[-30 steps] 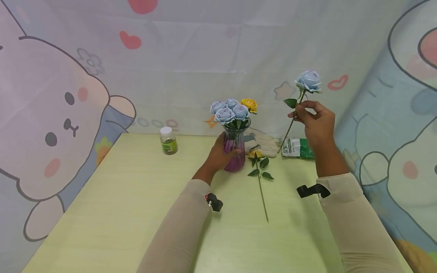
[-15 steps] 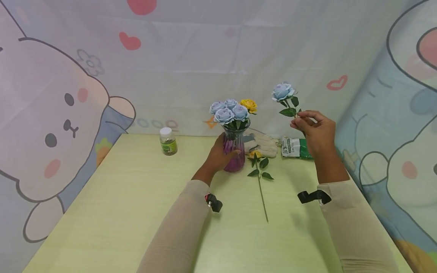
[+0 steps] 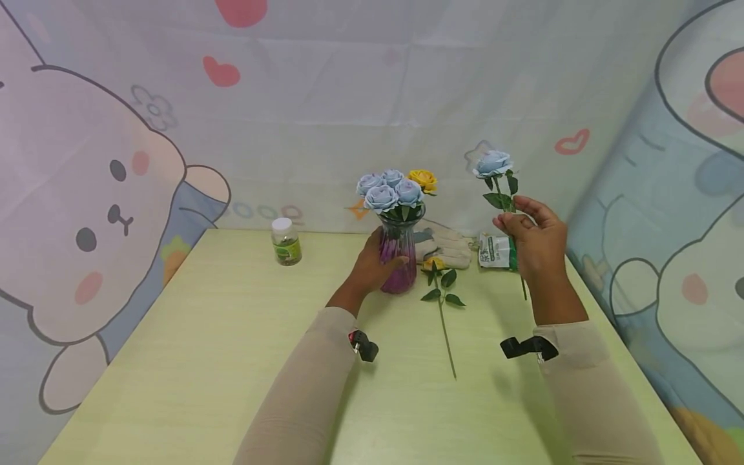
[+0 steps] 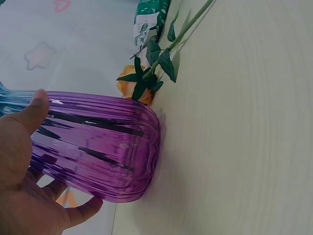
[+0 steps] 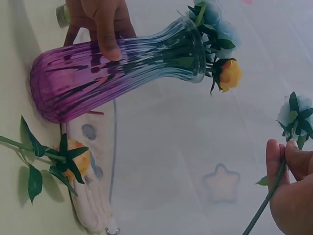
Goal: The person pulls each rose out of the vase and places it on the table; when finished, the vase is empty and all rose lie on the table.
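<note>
A ribbed glass vase (image 3: 398,261), clear-blue above and purple below, stands on the table. My left hand (image 3: 370,266) grips its side, with the thumb on one side and fingers on the other in the left wrist view. Several blue roses (image 3: 382,197) and one yellow rose (image 3: 423,180) rise from its mouth. To the right, my right hand (image 3: 539,237) pinches the green stem of another blue rose (image 3: 493,164) between thumb and fingers, held upright above the table. A second yellow rose (image 5: 79,159) lies on the table beside the vase, its stem toward me.
A white-capped jar (image 3: 287,242) stands at the back left. Behind the vase lie pale work gloves (image 3: 446,247), with a green-and-white packet (image 3: 495,252) to their right. A printed cloth backdrop (image 3: 325,97) rises at the table's back edge.
The blue rose in my right hand has swung from leaning right to nearly upright and come lower; its stem end now points down beside the wrist. My left hand and the vase stay put.
</note>
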`<state>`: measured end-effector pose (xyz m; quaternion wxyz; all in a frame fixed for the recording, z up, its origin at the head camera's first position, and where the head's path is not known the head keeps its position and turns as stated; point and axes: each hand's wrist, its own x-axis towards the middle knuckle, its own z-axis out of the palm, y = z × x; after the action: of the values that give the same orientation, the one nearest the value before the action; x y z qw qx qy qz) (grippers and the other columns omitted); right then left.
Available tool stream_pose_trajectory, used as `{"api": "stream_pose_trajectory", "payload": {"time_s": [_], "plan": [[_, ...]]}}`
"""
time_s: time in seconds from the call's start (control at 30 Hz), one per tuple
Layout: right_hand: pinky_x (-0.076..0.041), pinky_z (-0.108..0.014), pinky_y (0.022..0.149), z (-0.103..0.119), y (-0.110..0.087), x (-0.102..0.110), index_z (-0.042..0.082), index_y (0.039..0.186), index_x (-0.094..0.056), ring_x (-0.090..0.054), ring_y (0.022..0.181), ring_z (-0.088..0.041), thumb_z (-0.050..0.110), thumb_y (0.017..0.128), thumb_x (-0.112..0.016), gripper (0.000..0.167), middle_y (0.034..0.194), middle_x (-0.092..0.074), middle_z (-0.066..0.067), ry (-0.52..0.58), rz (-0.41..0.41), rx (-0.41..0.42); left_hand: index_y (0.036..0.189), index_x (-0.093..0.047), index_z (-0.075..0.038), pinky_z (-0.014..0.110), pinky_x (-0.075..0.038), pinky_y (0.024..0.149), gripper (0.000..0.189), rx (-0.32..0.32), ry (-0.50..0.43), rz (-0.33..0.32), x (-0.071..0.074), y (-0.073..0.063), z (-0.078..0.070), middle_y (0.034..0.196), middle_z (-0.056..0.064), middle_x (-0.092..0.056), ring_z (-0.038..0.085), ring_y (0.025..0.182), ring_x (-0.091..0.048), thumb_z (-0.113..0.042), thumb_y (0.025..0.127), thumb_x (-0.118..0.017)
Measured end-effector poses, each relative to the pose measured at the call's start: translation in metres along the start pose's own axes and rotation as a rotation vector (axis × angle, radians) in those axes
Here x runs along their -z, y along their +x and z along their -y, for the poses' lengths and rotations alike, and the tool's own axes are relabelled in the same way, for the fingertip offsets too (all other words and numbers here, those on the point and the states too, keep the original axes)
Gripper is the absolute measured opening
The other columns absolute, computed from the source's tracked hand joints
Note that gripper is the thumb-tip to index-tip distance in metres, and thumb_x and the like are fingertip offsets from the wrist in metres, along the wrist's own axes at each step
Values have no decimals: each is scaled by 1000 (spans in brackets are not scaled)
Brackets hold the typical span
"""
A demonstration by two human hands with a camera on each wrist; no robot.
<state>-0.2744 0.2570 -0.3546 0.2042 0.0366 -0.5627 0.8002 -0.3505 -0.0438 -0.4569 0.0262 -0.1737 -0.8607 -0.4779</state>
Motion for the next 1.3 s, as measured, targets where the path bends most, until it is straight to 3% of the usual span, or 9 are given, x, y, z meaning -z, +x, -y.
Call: {"api": "stream_pose_trajectory", "payload": {"time_s": [0.17, 0.47, 0.77, 0.97, 1.3], "plan": [[-66, -23, 91, -6, -3, 2, 4, 139, -64, -72, 94, -15, -11, 100, -69, 42, 128, -55, -5, 29, -3, -28, 175, -13, -10, 54, -29, 137, 101, -3, 6, 6, 0, 0, 0, 181, 16, -28, 38, 167, -32, -46, 103, -73], [-68, -31, 88, -17, -10, 5, 1, 134, -62, -73, 88, -16, -10, 102, -66, 34, 117, -55, -9, 24, 22, -32, 176, -12, -9, 54, -28, 137, 102, -3, 9, 9, 1, 1, 2, 181, 17, -27, 39, 168, -31, -46, 103, -73], [-67, -27, 88, -27, -14, 11, 3, 126, -56, -77, 85, -13, -4, 105, -64, 24, 117, -57, -9, -24, -2, -113, 175, -12, -6, 55, -26, 138, 102, -25, -37, 13, 3, -3, 1, 180, 20, -27, 41, 168, -30, -44, 102, -74], [-67, -25, 88, -34, -17, 15, 7, 128, -52, -78, 83, -11, -3, 105, -65, 28, 126, -52, -5, -15, -37, -182, 175, -13, -5, 55, -27, 138, 101, -45, -36, 15, 3, -4, 3, 179, 20, -29, 41, 167, -31, -43, 102, -73], [-66, -23, 88, -45, -19, 19, 6, 132, -51, -77, 83, -10, -8, 106, -60, 31, 127, -49, -6, -57, -58, -200, 175, -13, -8, 54, -27, 138, 101, -45, -32, 15, 3, -3, 4, 180, 18, -28, 40, 168, -30, -44, 103, -72]]}}
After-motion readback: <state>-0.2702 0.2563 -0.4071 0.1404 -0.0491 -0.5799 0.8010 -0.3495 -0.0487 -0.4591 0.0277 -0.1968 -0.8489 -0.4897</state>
